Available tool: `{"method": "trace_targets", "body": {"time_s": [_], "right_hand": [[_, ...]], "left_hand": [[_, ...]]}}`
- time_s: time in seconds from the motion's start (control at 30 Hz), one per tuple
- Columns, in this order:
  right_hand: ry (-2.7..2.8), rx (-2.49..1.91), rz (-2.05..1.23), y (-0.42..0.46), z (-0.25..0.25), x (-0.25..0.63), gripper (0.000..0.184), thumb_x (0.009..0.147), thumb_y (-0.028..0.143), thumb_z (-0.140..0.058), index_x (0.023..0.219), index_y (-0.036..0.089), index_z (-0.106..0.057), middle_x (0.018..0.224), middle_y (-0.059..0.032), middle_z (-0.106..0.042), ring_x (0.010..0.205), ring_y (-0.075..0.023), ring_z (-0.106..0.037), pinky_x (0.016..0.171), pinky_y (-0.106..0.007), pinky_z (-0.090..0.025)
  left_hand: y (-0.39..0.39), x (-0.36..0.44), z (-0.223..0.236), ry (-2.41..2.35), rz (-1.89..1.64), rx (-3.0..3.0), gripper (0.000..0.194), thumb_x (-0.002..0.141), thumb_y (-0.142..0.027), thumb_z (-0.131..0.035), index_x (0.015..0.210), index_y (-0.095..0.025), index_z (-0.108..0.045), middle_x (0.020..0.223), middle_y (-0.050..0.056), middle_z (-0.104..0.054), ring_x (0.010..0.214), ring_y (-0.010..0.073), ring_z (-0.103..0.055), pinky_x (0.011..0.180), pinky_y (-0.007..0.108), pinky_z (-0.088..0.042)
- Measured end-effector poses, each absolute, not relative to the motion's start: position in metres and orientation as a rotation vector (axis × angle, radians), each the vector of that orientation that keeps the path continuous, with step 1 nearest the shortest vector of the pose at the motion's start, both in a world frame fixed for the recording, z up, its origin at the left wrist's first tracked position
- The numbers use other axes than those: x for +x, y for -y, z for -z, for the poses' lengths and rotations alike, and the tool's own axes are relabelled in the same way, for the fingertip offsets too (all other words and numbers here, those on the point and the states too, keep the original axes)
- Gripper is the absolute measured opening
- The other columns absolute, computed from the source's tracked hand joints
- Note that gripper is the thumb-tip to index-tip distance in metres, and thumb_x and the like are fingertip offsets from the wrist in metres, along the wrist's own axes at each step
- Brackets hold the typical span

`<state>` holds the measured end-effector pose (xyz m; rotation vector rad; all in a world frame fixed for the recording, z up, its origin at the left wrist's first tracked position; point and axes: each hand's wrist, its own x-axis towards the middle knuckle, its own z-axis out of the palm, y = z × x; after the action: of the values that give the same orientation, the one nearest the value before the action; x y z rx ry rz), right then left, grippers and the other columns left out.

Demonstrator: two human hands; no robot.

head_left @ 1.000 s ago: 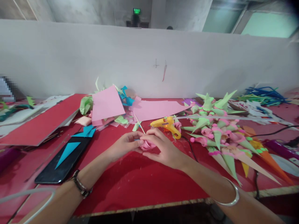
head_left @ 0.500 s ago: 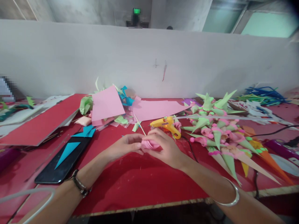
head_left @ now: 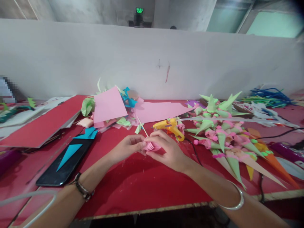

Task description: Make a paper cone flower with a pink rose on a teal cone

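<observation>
Between my two hands is a rolled pink paper flower [head_left: 152,146] with layered, curved edges. The fingers and thumb of my left hand [head_left: 132,146] pinch its left side. My right hand [head_left: 167,148] curls around it from the right, covering part of it. A thin pale stick [head_left: 142,126] slants up from behind my fingers; whether it is joined to the flower is hidden. Just beyond my right hand, a yellow hot glue gun [head_left: 171,127] lies on the red table [head_left: 142,190], a long clear glue stick [head_left: 225,120] running out of its back.
Paper cones with pink flowers [head_left: 222,139] are heaped at the right. Pink paper sheets [head_left: 110,106] and scraps lie at the back. A black phone [head_left: 68,163] with blue paper pieces rests at the left, near a red board [head_left: 45,122]. A white partition [head_left: 118,60] stands behind.
My fingers have shifted slightly on the pink paper flower, and its folds show at a different angle. Everything else stays in place apart from a tiny camera shift.
</observation>
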<state>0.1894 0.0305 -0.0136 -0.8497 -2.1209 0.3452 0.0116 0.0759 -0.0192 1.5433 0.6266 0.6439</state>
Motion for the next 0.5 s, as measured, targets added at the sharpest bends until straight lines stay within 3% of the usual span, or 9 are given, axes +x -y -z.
{"method": "trace_targets", "body": {"time_s": [0.27,0.43,0.5], "right_hand": [[2.042,-0.869,-0.324,-0.0314,0.0132,0.1874,0.015,0.076,0.023,-0.055,0.091,0.023,-0.053,0.096,-0.0041,-0.049,0.092,-0.0160,-0.050,0.080,-0.032,-0.042],[2.028,-0.813,-0.363,-0.0326,0.0138,0.1864,0.014,0.076,0.021,-0.056,0.089,0.021,-0.052,0.089,-0.0021,-0.054,0.088,-0.0143,-0.051,0.079,-0.030,-0.042],[2.030,-0.823,-0.364,-0.0323,0.0143,0.1863,0.016,0.076,0.020,-0.056,0.090,0.022,-0.052,0.089,-0.0018,-0.053,0.086,-0.0143,-0.051,0.078,-0.030,-0.042]], "left_hand": [[-0.0727,0.0121,0.0139,-0.562,-0.682,1.539,0.026,0.072,-0.034,-0.060,0.088,-0.014,-0.055,0.079,0.002,-0.059,0.067,0.0105,-0.056,0.065,0.024,-0.044],[-0.0729,0.0121,0.0172,-0.507,-0.687,1.534,0.040,0.075,-0.029,-0.058,0.110,-0.017,-0.044,0.080,0.003,-0.061,0.067,0.0108,-0.056,0.065,0.024,-0.043],[-0.0729,0.0124,0.0171,-0.527,-0.696,1.571,0.035,0.074,-0.029,-0.058,0.105,-0.015,-0.049,0.082,0.004,-0.061,0.069,0.0113,-0.056,0.066,0.025,-0.044]]}}
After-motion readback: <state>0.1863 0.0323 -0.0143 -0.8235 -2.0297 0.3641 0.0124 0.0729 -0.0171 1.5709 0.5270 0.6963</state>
